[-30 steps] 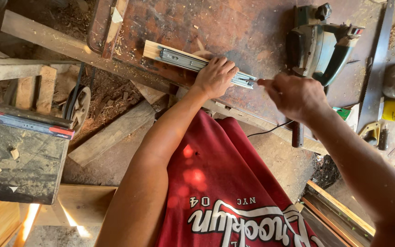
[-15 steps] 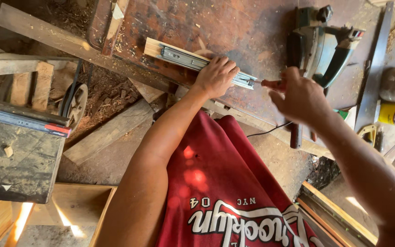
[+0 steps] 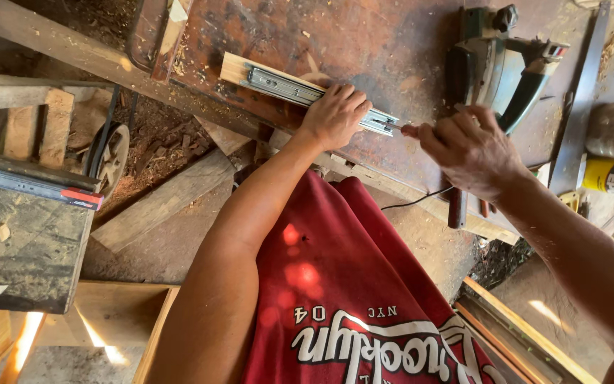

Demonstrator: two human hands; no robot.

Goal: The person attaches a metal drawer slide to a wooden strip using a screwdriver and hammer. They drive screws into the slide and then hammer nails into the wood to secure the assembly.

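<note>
Two hands: left hand [image 3: 335,114] presses the drawer slide [image 3: 300,91]; right hand [image 3: 467,149] grips a slim tool [image 3: 401,128].

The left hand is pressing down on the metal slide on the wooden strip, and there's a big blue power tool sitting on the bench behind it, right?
Not quite: the power tool is green, not blue, as the head view shows. The rest holds: the left hand presses on the metal slide lying on the wooden strip, on the bench.
</note>
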